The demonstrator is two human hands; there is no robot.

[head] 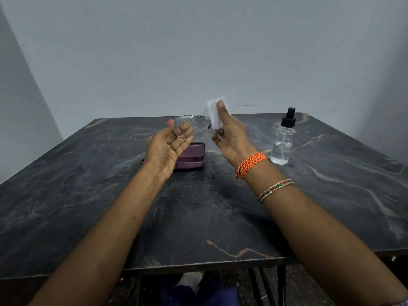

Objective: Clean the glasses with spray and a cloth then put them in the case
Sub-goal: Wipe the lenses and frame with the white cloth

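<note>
Both forearms reach over table (pixel 88 206); left hand (pixel 167 146) pinches glasses (pixel 187 127) above case (pixel 191 155); right hand (pixel 229 138) grips cloth (pixel 215 115) on one lens; wiping underway; droplet-covered lens likely next; spray bottle (pixel 283 140) right of case.

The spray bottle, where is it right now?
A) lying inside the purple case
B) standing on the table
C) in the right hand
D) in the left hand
B: the spray bottle stands upright on the table, apart from the right hand, which holds the white cloth, and the left hand, which holds the glasses.
</note>
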